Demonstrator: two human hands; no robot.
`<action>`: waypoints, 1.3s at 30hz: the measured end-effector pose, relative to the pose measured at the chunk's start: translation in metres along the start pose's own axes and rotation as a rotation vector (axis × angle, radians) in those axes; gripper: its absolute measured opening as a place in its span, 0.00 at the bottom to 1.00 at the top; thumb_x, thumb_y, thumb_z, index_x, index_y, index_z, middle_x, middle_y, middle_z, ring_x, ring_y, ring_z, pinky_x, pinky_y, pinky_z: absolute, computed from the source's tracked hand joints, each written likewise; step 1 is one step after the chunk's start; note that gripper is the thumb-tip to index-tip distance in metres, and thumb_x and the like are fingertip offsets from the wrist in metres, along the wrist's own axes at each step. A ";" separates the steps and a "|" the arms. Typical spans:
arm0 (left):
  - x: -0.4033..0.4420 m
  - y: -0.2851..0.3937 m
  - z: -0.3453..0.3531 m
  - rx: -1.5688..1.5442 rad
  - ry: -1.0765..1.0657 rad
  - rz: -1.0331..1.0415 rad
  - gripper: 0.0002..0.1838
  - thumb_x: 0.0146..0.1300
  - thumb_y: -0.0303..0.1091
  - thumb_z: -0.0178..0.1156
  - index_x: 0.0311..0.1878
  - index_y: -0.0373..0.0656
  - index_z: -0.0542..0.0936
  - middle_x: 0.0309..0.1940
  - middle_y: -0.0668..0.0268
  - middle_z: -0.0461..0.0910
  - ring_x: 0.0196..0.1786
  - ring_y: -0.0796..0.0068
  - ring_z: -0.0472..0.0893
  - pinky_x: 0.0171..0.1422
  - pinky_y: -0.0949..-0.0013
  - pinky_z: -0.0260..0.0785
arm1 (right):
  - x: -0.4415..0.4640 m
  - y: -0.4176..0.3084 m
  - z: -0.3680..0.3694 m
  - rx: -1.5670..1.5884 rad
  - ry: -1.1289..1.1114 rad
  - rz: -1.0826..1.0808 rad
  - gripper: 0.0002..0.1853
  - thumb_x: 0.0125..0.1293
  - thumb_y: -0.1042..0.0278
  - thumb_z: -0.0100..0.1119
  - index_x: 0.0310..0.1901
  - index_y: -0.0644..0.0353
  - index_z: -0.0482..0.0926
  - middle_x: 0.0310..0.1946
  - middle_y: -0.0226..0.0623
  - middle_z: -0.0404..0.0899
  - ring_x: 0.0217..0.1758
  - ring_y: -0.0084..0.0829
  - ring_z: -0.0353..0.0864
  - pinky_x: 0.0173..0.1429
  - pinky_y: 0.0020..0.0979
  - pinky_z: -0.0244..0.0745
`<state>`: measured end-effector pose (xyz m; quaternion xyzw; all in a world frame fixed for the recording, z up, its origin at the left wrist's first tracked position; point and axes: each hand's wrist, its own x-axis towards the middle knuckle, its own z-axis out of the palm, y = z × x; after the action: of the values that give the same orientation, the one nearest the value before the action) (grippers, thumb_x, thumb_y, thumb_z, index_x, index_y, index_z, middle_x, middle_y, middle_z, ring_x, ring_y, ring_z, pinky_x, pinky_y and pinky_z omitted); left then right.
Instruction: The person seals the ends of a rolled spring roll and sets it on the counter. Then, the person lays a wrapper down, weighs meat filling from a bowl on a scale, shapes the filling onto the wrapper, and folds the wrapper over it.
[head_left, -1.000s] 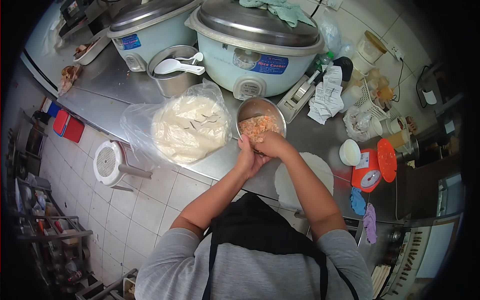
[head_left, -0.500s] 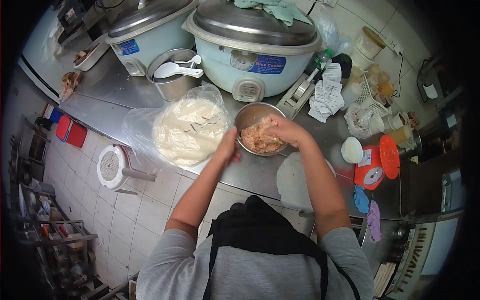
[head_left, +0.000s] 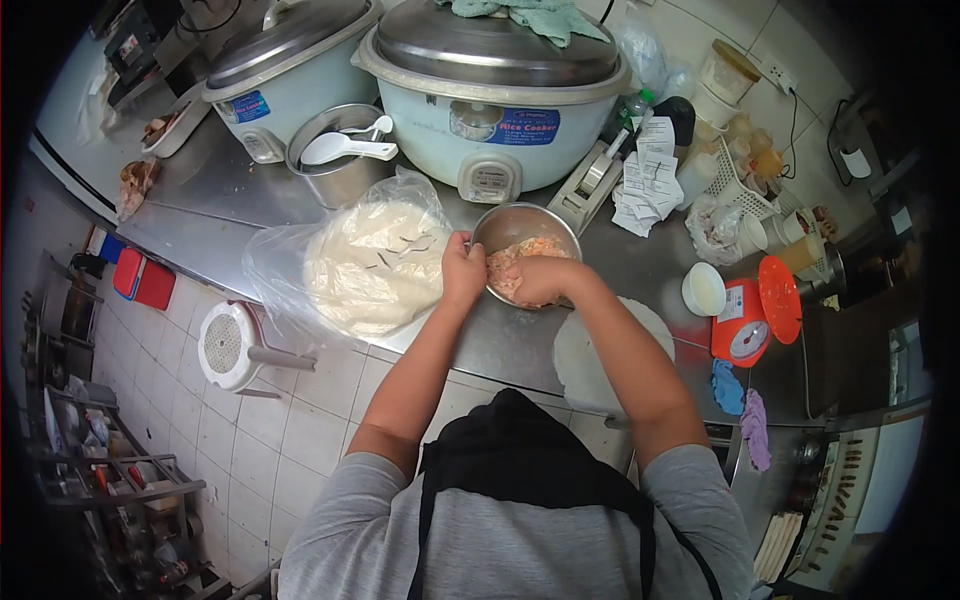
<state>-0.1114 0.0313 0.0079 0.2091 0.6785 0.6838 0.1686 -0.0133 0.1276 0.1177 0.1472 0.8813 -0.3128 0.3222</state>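
A round metal mixing bowl [head_left: 568,229] stands on the steel counter in front of me, with pinkish-orange minced filling [head_left: 523,248] in it. At the bowl's left rim, my left hand [head_left: 463,270] is closed with the thumb up on the edge. My right hand [head_left: 543,281] is down in the bowl, its curled fingers pressed into the filling and partly hidden by it. Beside my left hand lies a clear plastic bag [head_left: 365,265] filled with round, pale, flat sheets. A pale round sheet [head_left: 590,350] lies under my right forearm, near the counter's front edge.
Two large rice cookers [head_left: 480,135] stand behind the bowl. To their front left is a metal pot [head_left: 340,182] with white scoops [head_left: 345,148]. A tape dispenser [head_left: 588,187], paper slips [head_left: 648,190], a white bowl [head_left: 704,290] and a red scale [head_left: 740,330] are on the right.
My right hand has lowered and pushed into the filling, which it was lifting at the bowl's right side. My left hand has moved up and taken hold of the left rim.
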 end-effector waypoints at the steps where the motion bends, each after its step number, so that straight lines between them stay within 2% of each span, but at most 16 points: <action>1: 0.004 -0.011 0.000 0.005 0.019 0.026 0.08 0.58 0.27 0.52 0.39 0.35 0.70 0.24 0.61 0.75 0.25 0.78 0.73 0.30 0.72 0.65 | -0.004 0.005 -0.004 0.094 -0.045 0.006 0.27 0.44 0.72 0.53 0.52 0.66 0.71 0.30 0.40 0.78 0.32 0.29 0.77 0.34 0.28 0.71; 2: 0.009 -0.022 0.001 0.009 0.035 0.055 0.08 0.58 0.27 0.52 0.39 0.35 0.70 0.24 0.61 0.75 0.26 0.78 0.73 0.30 0.72 0.65 | -0.005 0.013 -0.005 0.245 -0.042 -0.032 0.28 0.44 0.73 0.53 0.53 0.67 0.70 0.28 0.38 0.77 0.30 0.27 0.76 0.32 0.27 0.70; 4: 0.006 -0.019 -0.002 -0.053 0.015 -0.035 0.08 0.58 0.27 0.51 0.40 0.35 0.70 0.25 0.62 0.74 0.26 0.79 0.73 0.30 0.73 0.64 | -0.006 0.037 -0.007 0.546 -0.029 -0.106 0.29 0.45 0.77 0.51 0.54 0.69 0.68 0.26 0.34 0.76 0.27 0.22 0.73 0.29 0.24 0.68; 8: -0.012 -0.006 0.000 -0.135 0.061 -0.123 0.10 0.58 0.29 0.52 0.41 0.36 0.69 0.25 0.64 0.73 0.26 0.80 0.71 0.28 0.74 0.63 | -0.034 0.068 -0.008 1.223 -0.018 -0.348 0.29 0.45 0.81 0.51 0.55 0.71 0.65 0.32 0.37 0.77 0.30 0.22 0.75 0.31 0.22 0.70; 10: -0.018 -0.011 -0.001 -0.114 0.091 -0.132 0.12 0.60 0.33 0.51 0.43 0.37 0.69 0.26 0.67 0.72 0.25 0.81 0.69 0.27 0.75 0.62 | -0.061 0.071 -0.014 1.351 0.123 -0.437 0.28 0.46 0.82 0.52 0.54 0.70 0.66 0.36 0.38 0.77 0.31 0.23 0.76 0.32 0.22 0.71; 11: -0.023 -0.010 -0.002 -0.124 0.079 -0.159 0.13 0.61 0.35 0.51 0.45 0.38 0.68 0.26 0.68 0.71 0.24 0.81 0.68 0.26 0.76 0.61 | -0.074 0.087 -0.018 1.361 0.130 -0.491 0.28 0.46 0.82 0.53 0.54 0.67 0.66 0.41 0.38 0.76 0.34 0.23 0.77 0.35 0.22 0.72; 14: -0.048 -0.009 -0.004 -0.291 0.097 -0.213 0.15 0.64 0.39 0.49 0.50 0.42 0.65 0.25 0.72 0.66 0.22 0.84 0.65 0.23 0.79 0.59 | -0.153 0.121 -0.032 1.114 0.365 -0.572 0.28 0.46 0.82 0.52 0.54 0.63 0.68 0.40 0.35 0.75 0.35 0.23 0.76 0.36 0.23 0.72; 16: -0.071 -0.006 -0.005 -0.345 0.119 -0.196 0.15 0.65 0.38 0.49 0.51 0.43 0.64 0.24 0.73 0.63 0.22 0.86 0.63 0.22 0.81 0.57 | -0.211 0.160 -0.037 1.007 0.490 -0.498 0.27 0.46 0.83 0.52 0.52 0.60 0.69 0.40 0.33 0.74 0.35 0.23 0.74 0.35 0.23 0.71; 18: -0.088 -0.014 -0.001 -0.301 0.116 -0.122 0.14 0.65 0.36 0.48 0.51 0.43 0.64 0.25 0.73 0.63 0.22 0.87 0.63 0.22 0.81 0.57 | -0.257 0.198 -0.030 0.806 0.938 -0.122 0.24 0.51 0.81 0.51 0.54 0.60 0.68 0.35 0.30 0.74 0.31 0.21 0.73 0.32 0.23 0.71; 20: -0.099 -0.022 0.005 -0.229 0.121 -0.042 0.13 0.65 0.33 0.48 0.52 0.43 0.64 0.26 0.73 0.63 0.23 0.87 0.63 0.23 0.82 0.57 | -0.290 0.260 -0.026 0.904 0.947 -0.057 0.22 0.52 0.79 0.53 0.52 0.61 0.70 0.32 0.30 0.75 0.32 0.23 0.74 0.33 0.25 0.72; 23: -0.110 -0.034 0.016 -0.101 0.122 0.085 0.13 0.65 0.30 0.47 0.52 0.41 0.64 0.28 0.72 0.64 0.26 0.87 0.63 0.27 0.82 0.58 | -0.322 0.318 -0.016 0.385 1.141 0.407 0.19 0.54 0.76 0.52 0.50 0.63 0.72 0.30 0.36 0.77 0.32 0.25 0.77 0.35 0.26 0.72; 26: -0.111 -0.039 0.020 0.038 0.131 0.170 0.14 0.65 0.30 0.47 0.52 0.40 0.64 0.29 0.72 0.65 0.26 0.86 0.64 0.29 0.81 0.60 | -0.321 0.362 -0.003 0.061 1.256 0.538 0.14 0.53 0.73 0.55 0.43 0.65 0.74 0.27 0.42 0.77 0.30 0.31 0.78 0.35 0.30 0.73; 29: -0.110 -0.041 0.020 0.083 0.169 0.198 0.13 0.64 0.31 0.48 0.51 0.39 0.65 0.30 0.71 0.66 0.28 0.85 0.65 0.30 0.80 0.62 | -0.322 0.374 0.004 0.133 1.313 0.509 0.12 0.51 0.68 0.58 0.36 0.66 0.75 0.28 0.45 0.78 0.31 0.38 0.79 0.38 0.32 0.73; 32: -0.106 -0.048 0.015 0.218 0.170 0.228 0.13 0.64 0.31 0.48 0.50 0.39 0.65 0.30 0.70 0.66 0.29 0.84 0.66 0.31 0.79 0.63 | -0.332 0.369 0.006 0.046 1.219 0.532 0.15 0.49 0.61 0.60 0.37 0.61 0.78 0.33 0.49 0.78 0.38 0.46 0.78 0.44 0.39 0.73; 35: -0.105 -0.046 0.017 0.315 0.166 0.229 0.12 0.64 0.31 0.49 0.49 0.39 0.65 0.30 0.70 0.66 0.30 0.83 0.67 0.32 0.79 0.63 | -0.339 0.364 0.015 -0.017 1.357 0.489 0.18 0.49 0.54 0.60 0.34 0.61 0.79 0.33 0.48 0.79 0.38 0.45 0.78 0.45 0.40 0.72; 39: -0.101 -0.046 0.015 0.410 0.151 0.243 0.12 0.63 0.31 0.50 0.47 0.38 0.67 0.30 0.69 0.67 0.29 0.83 0.67 0.32 0.79 0.63 | -0.352 0.350 0.022 0.127 1.539 0.372 0.22 0.55 0.48 0.54 0.30 0.65 0.78 0.28 0.49 0.77 0.35 0.45 0.78 0.41 0.40 0.71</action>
<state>-0.0200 -0.0064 -0.0442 0.2674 0.7834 0.5609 -0.0120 0.4228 0.3594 0.1771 0.4851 0.7978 -0.1141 -0.3393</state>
